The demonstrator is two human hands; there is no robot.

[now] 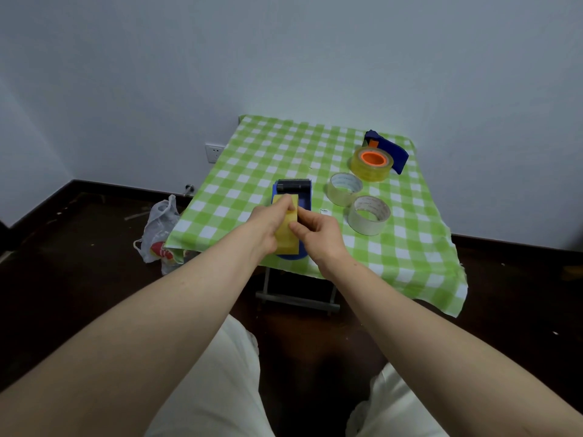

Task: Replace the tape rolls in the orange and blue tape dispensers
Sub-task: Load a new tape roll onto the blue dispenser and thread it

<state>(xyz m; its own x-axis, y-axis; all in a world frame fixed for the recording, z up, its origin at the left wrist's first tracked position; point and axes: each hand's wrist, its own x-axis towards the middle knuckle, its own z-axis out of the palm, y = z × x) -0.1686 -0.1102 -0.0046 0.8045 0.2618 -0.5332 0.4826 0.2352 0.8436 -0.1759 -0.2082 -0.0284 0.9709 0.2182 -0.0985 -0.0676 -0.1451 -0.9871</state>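
A blue tape dispenser with a black roller and a toothed blade at its far end lies near the front edge of the table, a yellowish tape roll seated in it on edge. My left hand grips the roll's left side, its fingertips on the top of the roll. My right hand presses on the roll's right side with thumb and fingers. A second blue dispenser with an orange hub lies at the far right, a yellowish roll around that hub.
Two clear tape rolls lie flat on the green-and-white checked tablecloth, right of my hands. A plastic bag sits on the dark floor left of the table. The wall has a socket.
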